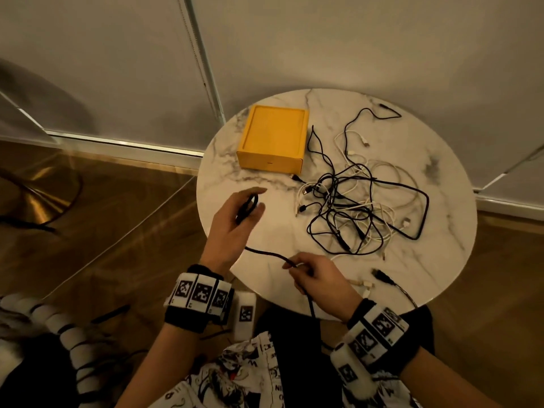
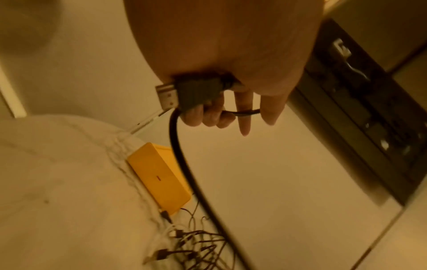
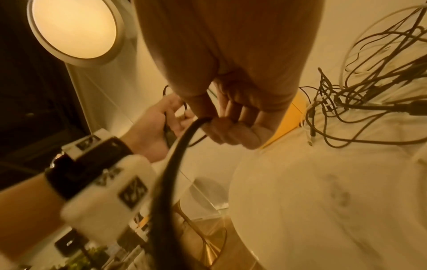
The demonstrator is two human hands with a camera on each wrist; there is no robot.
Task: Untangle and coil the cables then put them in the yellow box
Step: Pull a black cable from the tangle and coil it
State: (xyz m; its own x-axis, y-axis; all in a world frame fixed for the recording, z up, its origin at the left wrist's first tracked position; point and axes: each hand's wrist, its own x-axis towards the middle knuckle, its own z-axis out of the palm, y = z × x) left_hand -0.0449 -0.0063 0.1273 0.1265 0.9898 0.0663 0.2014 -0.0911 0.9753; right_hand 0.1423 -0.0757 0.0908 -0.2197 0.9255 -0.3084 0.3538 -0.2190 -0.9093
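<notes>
A person's left hand (image 1: 235,222) holds a small loop of black cable (image 1: 266,253) above a round marble counter (image 1: 441,178), the right hand (image 1: 318,278) pinching the same cable nearer; a yellow box (image 1: 272,139) sits beside tangled black and white cables (image 1: 359,204).

Home living room, round marble side table (image 1: 256,184), wooden floor (image 1: 123,219), glowing lamp (image 3: 74,29)

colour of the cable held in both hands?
Black cable; clearest in the head view.
</notes>
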